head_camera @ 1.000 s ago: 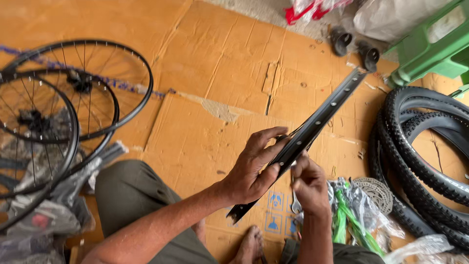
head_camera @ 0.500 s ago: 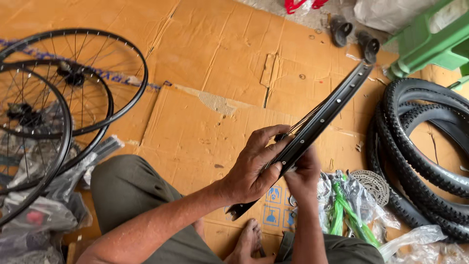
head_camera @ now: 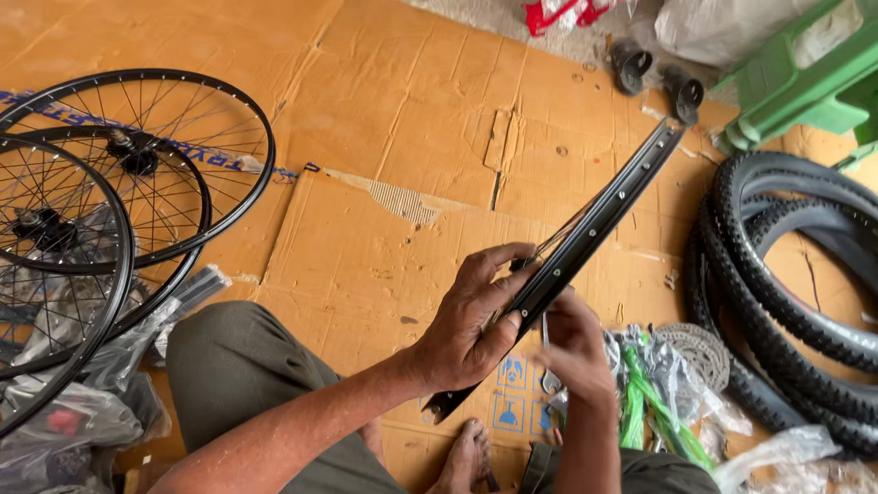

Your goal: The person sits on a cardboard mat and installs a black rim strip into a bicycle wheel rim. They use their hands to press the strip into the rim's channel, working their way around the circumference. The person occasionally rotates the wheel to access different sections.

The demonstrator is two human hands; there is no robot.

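Firmly, both hands (head_camera: 476,325) grip the black rim (head_camera: 585,242).

Glossy black metal rim (head_camera: 585,240), matt creased cardboard floor (head_camera: 393,128), knobbly rubber tyres (head_camera: 786,274), crinkled clear plastic bags (head_camera: 677,366)

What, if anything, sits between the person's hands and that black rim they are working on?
Nothing visible. The left hand grips the black metal bicycle rim directly. The right hand is just beneath it with a small metal spanner.
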